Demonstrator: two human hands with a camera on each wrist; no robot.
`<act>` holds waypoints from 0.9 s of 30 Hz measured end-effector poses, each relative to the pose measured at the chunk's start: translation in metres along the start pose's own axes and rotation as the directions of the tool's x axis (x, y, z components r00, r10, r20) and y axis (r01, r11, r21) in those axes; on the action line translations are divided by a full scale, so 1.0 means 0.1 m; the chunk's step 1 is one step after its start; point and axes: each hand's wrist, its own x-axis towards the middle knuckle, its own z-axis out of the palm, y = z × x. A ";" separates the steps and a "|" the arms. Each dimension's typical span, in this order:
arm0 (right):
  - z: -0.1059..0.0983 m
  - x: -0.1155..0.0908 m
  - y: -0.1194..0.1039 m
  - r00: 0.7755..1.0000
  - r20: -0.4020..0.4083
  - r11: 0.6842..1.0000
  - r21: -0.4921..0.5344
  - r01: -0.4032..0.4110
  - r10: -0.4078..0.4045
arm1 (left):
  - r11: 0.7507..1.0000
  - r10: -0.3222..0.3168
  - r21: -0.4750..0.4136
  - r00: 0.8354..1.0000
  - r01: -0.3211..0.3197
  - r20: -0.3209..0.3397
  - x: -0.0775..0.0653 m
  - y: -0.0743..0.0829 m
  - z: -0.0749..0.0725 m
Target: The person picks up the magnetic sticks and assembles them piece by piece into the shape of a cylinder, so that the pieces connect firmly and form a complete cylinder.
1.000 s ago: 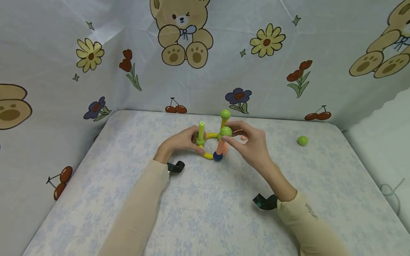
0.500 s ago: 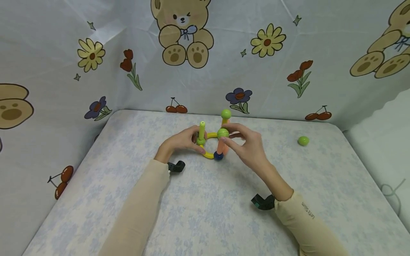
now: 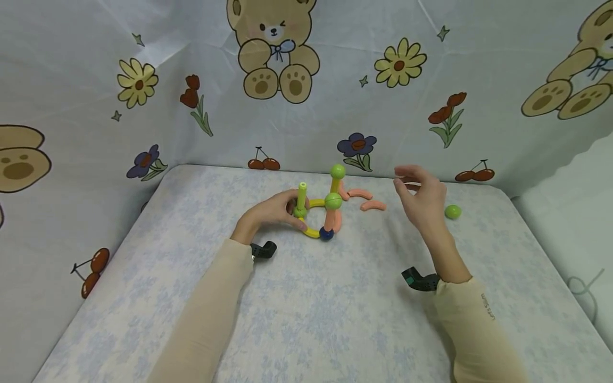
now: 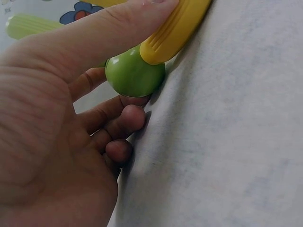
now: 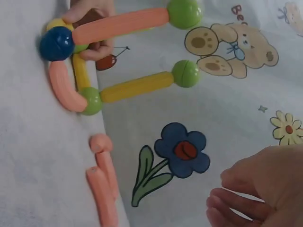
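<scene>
A ball-and-rod toy frame (image 3: 313,233) stands on the table, its curved yellow and salmon rods joined by balls in a ring. My left hand (image 3: 275,208) grips its left side. In the left wrist view the thumb lies on a curved yellow rod (image 4: 175,35), fingers behind a green ball (image 4: 132,73). From that corner rises a light green rod (image 3: 301,196) without a ball on top. Green balls cap the upright salmon rod (image 5: 120,27) and the upright yellow rod (image 5: 137,87). My right hand (image 3: 425,199) hovers empty right of the frame, fingers loosely bent.
Several curved salmon rods (image 3: 373,205) lie just right of the frame, near the back edge. A loose green ball (image 3: 453,211) sits farther right, beyond my right hand. A printed cloth (image 3: 306,133) hangs behind the table.
My right hand set the green ball on top of the upright salmon rod, let go and moved right. That uncovered the salmon rods on the table. The left hand has stayed in place.
</scene>
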 end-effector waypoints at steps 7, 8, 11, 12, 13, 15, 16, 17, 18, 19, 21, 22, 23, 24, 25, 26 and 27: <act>0.25 -0.03 0.24 0.960 0.278 0.997 -0.073 -0.024 0.044 | 1.000 -0.019 0.001 1.000 0.019 -0.007 0.00 -0.05 0.00; 0.28 -0.04 0.26 0.951 0.305 0.996 -0.086 -0.023 0.048 | 1.000 -0.021 0.001 1.000 0.021 -0.009 -0.01 -0.05 0.00; 0.35 -0.06 0.32 0.935 0.350 0.992 -0.122 -0.014 0.057 | 1.000 -0.026 0.003 1.000 0.026 -0.014 -0.01 -0.03 0.00; 0.37 -0.06 0.34 0.932 0.359 0.991 -0.134 -0.005 0.053 | 1.000 -0.025 0.005 1.000 0.025 -0.015 -0.01 -0.03 0.00; 0.38 -0.07 0.35 0.929 0.366 0.990 -0.139 0.002 0.049 | 1.000 -0.025 0.005 1.000 0.025 -0.015 0.00 -0.02 0.00; 0.40 -0.09 0.39 0.926 0.375 0.990 -0.140 0.019 0.036 | 1.000 -0.021 0.007 1.000 0.021 -0.012 0.00 -0.01 0.00; 0.41 -0.10 0.40 0.926 0.378 0.990 -0.140 0.027 0.028 | 1.000 -0.019 0.007 1.000 0.019 -0.011 0.00 0.00 0.00; 0.42 -0.11 0.41 0.925 0.380 0.990 -0.135 0.033 0.021 | 1.000 -0.018 0.008 1.000 0.018 -0.009 0.01 0.00 0.01; 0.42 -0.11 0.41 0.924 0.383 0.990 -0.133 0.043 0.012 | 1.000 -0.017 0.009 1.000 0.018 -0.007 0.01 0.00 0.01; 0.43 -0.12 0.41 0.922 0.388 0.991 -0.129 0.045 0.009 | 1.000 -0.017 0.010 1.000 0.017 -0.004 0.01 0.00 0.01; 0.43 -0.13 0.40 0.915 0.402 0.990 -0.130 0.050 0.006 | 1.000 -0.019 0.010 1.000 0.019 -0.002 0.02 0.01 0.01; 0.43 -0.14 0.39 0.911 0.413 0.990 -0.133 0.049 0.010 | 1.000 -0.021 0.010 1.000 0.021 -0.002 0.02 0.01 0.01; 0.42 -0.14 0.37 0.905 0.426 0.990 -0.134 0.044 0.017 | 1.000 -0.024 0.012 1.000 0.024 -0.002 0.02 0.01 0.01; 0.42 -0.14 0.36 0.897 0.441 0.990 -0.136 0.038 0.026 | 1.000 -0.027 0.011 1.000 0.027 -0.002 0.02 0.01 0.02; 0.41 -0.14 0.34 0.891 0.453 0.990 -0.138 0.032 0.034 | 1.000 -0.028 0.011 1.000 0.028 -0.003 0.02 0.01 0.02; 0.40 -0.14 0.33 0.884 0.466 0.990 -0.139 0.030 0.039 | 0.999 -0.030 0.011 1.000 0.030 -0.004 0.02 0.01 0.02; 0.39 -0.13 0.32 0.877 0.479 0.990 -0.139 0.028 0.042 | 0.999 -0.030 0.011 1.000 0.030 -0.004 0.02 0.02 0.02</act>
